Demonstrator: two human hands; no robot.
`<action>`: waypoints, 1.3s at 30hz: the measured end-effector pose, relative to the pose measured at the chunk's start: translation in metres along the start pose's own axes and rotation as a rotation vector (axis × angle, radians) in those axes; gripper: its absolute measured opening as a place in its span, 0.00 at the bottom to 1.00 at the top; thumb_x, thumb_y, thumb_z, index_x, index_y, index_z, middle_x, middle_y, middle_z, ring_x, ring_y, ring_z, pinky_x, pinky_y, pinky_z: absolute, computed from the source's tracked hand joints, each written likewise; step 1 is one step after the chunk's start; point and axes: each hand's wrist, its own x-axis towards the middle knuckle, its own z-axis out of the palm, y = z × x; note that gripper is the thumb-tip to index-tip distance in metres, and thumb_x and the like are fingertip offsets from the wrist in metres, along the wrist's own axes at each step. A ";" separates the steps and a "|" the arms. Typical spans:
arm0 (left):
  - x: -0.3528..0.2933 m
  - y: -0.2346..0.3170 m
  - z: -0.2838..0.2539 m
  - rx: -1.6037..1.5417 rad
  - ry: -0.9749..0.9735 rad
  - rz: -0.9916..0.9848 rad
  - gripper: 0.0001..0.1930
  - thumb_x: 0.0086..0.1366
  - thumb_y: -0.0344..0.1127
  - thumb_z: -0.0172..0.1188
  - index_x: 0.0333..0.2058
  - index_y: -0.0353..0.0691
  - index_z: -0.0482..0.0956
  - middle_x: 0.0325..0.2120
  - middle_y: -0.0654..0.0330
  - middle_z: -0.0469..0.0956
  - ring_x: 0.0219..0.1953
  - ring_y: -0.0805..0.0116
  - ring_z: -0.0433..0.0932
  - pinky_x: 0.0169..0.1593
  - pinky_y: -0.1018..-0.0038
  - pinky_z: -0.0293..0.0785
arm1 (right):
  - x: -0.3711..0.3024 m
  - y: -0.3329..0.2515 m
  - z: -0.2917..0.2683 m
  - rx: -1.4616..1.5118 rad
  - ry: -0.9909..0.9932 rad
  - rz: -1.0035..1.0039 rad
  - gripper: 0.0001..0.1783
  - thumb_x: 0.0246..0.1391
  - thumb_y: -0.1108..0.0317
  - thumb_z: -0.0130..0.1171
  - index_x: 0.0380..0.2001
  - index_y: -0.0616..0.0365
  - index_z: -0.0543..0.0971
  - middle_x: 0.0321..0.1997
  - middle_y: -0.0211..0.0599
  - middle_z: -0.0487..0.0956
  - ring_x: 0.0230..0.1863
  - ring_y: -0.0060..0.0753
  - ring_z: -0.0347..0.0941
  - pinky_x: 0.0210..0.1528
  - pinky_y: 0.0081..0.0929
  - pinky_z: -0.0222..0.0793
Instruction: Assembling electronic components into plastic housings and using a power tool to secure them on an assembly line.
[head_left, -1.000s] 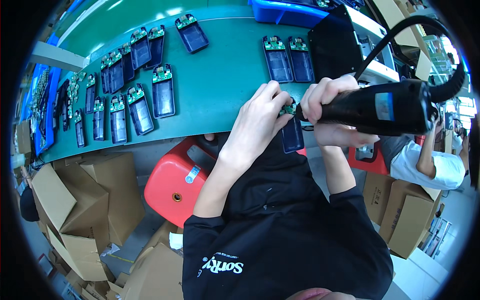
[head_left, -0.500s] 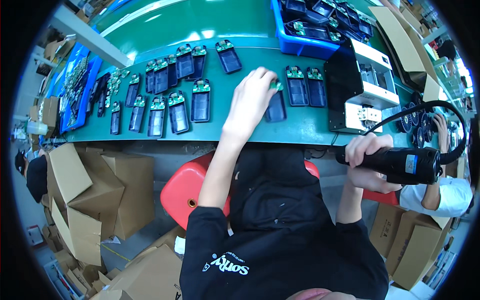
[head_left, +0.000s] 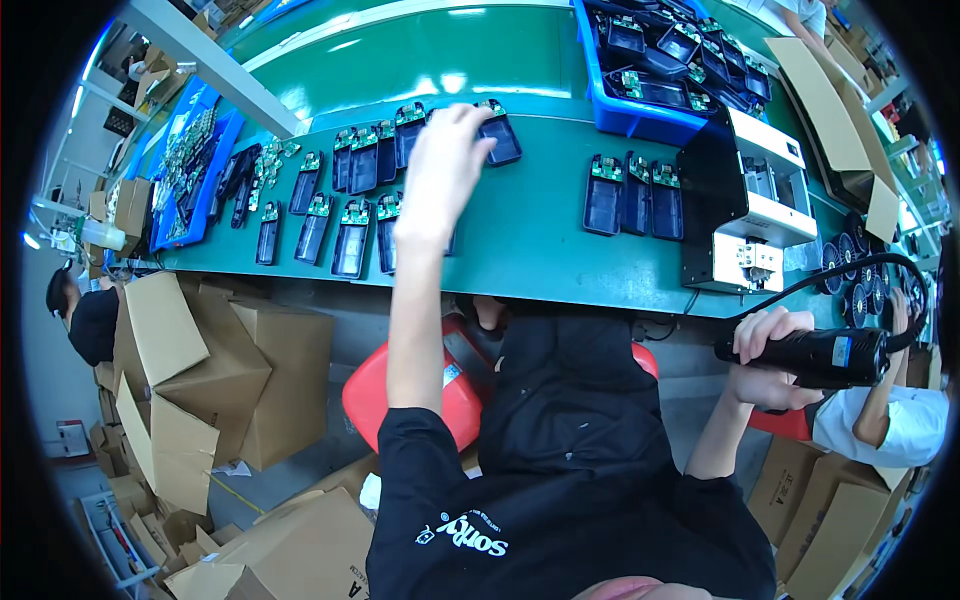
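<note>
My left hand (head_left: 445,170) reaches over the green bench, fingers apart, at the left side of a black plastic housing (head_left: 502,142) with a green circuit board at its top end. Its thumb and index finger overlap that housing's edge; firm contact cannot be made out. Below the hand, one or more housings are partly covered by my wrist. My right hand (head_left: 770,340) is wrapped round a black electric screwdriver (head_left: 840,358) with a thick cable, held level in front of the bench edge. Three similar housings (head_left: 636,200) stand side by side on the right.
Several more housings (head_left: 350,240) lie at left, beside loose circuit boards (head_left: 268,165) and a blue bin (head_left: 180,238). A full blue crate (head_left: 625,118) and a black-and-white machine (head_left: 735,200) stand right. Cartons (head_left: 285,390), a red stool (head_left: 410,395) and a co-worker (head_left: 870,425) are nearby.
My left hand has let go of a housing, now beside the other two at right, and moved left and away to another housing. The screwdriver stays in my right hand; the whole view has shifted slightly.
</note>
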 end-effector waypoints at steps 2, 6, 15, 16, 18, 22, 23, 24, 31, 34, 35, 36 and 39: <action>0.010 -0.016 0.008 0.015 0.022 0.016 0.18 0.61 0.35 0.63 0.49 0.38 0.78 0.49 0.52 0.77 0.53 0.52 0.75 0.56 0.63 0.72 | -0.001 0.003 0.005 -0.040 0.015 0.006 0.48 0.45 0.16 0.46 0.33 0.59 0.64 0.19 0.32 0.66 0.15 0.24 0.61 0.17 0.20 0.61; 0.030 -0.038 0.016 0.046 0.030 0.023 0.17 0.60 0.34 0.64 0.48 0.37 0.79 0.48 0.51 0.78 0.51 0.52 0.76 0.56 0.63 0.72 | 0.001 0.007 0.014 -0.099 0.021 0.027 0.46 0.47 0.17 0.46 0.34 0.58 0.64 0.19 0.30 0.65 0.14 0.21 0.60 0.16 0.17 0.58; 0.036 -0.042 0.021 -0.139 -0.171 0.072 0.14 0.54 0.28 0.68 0.40 0.36 0.81 0.37 0.52 0.82 0.43 0.53 0.80 0.50 0.66 0.74 | 0.023 -0.022 0.009 -0.094 0.094 -0.029 0.48 0.44 0.15 0.45 0.32 0.58 0.65 0.17 0.27 0.64 0.13 0.19 0.58 0.15 0.16 0.57; 0.032 -0.032 0.021 -0.162 -0.186 0.093 0.14 0.54 0.28 0.68 0.40 0.36 0.81 0.37 0.52 0.82 0.43 0.53 0.80 0.50 0.66 0.74 | 0.028 -0.028 0.008 -0.074 0.114 -0.046 0.48 0.44 0.15 0.45 0.32 0.57 0.65 0.17 0.27 0.63 0.13 0.18 0.58 0.15 0.16 0.56; 0.020 -0.013 0.013 -0.234 -0.274 0.068 0.14 0.54 0.28 0.67 0.40 0.36 0.80 0.40 0.50 0.81 0.44 0.50 0.79 0.50 0.63 0.74 | 0.043 -0.040 0.007 -0.079 0.143 -0.125 0.49 0.43 0.14 0.44 0.32 0.57 0.65 0.17 0.26 0.63 0.13 0.18 0.57 0.15 0.15 0.56; -0.015 0.021 0.007 -0.336 -0.270 0.056 0.13 0.55 0.26 0.66 0.40 0.35 0.80 0.40 0.50 0.80 0.45 0.50 0.79 0.50 0.64 0.73 | 0.067 -0.048 0.007 -0.124 0.140 -0.245 0.49 0.43 0.13 0.42 0.32 0.57 0.66 0.17 0.26 0.63 0.13 0.18 0.58 0.15 0.15 0.56; -0.022 0.028 0.005 -0.341 -0.273 0.056 0.13 0.55 0.26 0.66 0.40 0.35 0.80 0.40 0.50 0.80 0.45 0.50 0.79 0.50 0.64 0.73 | 0.071 -0.048 0.007 -0.149 0.130 -0.268 0.49 0.43 0.13 0.42 0.32 0.57 0.66 0.17 0.26 0.63 0.13 0.18 0.58 0.15 0.15 0.56; -0.028 0.034 0.004 -0.343 -0.258 0.061 0.13 0.55 0.26 0.66 0.40 0.35 0.79 0.41 0.50 0.80 0.45 0.50 0.79 0.50 0.64 0.73 | 0.075 -0.045 0.007 -0.155 0.130 -0.267 0.49 0.43 0.13 0.42 0.32 0.57 0.66 0.17 0.26 0.63 0.13 0.18 0.58 0.15 0.15 0.56; -0.064 0.062 0.012 -0.406 -0.221 0.065 0.14 0.55 0.25 0.66 0.41 0.34 0.78 0.43 0.52 0.78 0.43 0.50 0.79 0.48 0.65 0.74 | 0.085 -0.018 0.010 -0.299 0.180 -0.190 0.51 0.43 0.12 0.39 0.32 0.58 0.65 0.18 0.27 0.64 0.14 0.19 0.59 0.16 0.16 0.57; -0.072 0.073 0.015 -0.479 -0.223 0.008 0.15 0.55 0.25 0.67 0.41 0.34 0.78 0.43 0.54 0.78 0.42 0.53 0.80 0.47 0.66 0.75 | 0.085 -0.012 0.005 -0.342 0.178 -0.183 0.51 0.43 0.12 0.39 0.32 0.58 0.65 0.18 0.28 0.64 0.14 0.19 0.60 0.16 0.16 0.58; -0.074 0.076 0.015 -0.480 -0.224 0.005 0.15 0.55 0.25 0.67 0.41 0.34 0.78 0.43 0.54 0.78 0.42 0.53 0.80 0.47 0.66 0.75 | 0.085 -0.010 0.004 -0.363 0.176 -0.180 0.51 0.43 0.12 0.39 0.32 0.58 0.65 0.18 0.28 0.64 0.14 0.19 0.60 0.16 0.16 0.58; -0.075 0.080 0.015 -0.511 -0.240 -0.019 0.15 0.55 0.26 0.68 0.41 0.34 0.78 0.42 0.55 0.78 0.42 0.54 0.80 0.46 0.66 0.76 | 0.084 -0.009 0.004 -0.365 0.175 -0.177 0.51 0.43 0.12 0.39 0.32 0.58 0.65 0.18 0.28 0.64 0.14 0.19 0.60 0.16 0.16 0.58; -0.078 0.085 0.017 -0.573 -0.277 -0.070 0.15 0.54 0.26 0.68 0.41 0.35 0.79 0.42 0.56 0.78 0.42 0.56 0.80 0.46 0.67 0.76 | 0.082 -0.006 0.005 -0.368 0.192 -0.138 0.51 0.43 0.12 0.38 0.32 0.59 0.65 0.18 0.29 0.64 0.15 0.20 0.61 0.16 0.16 0.59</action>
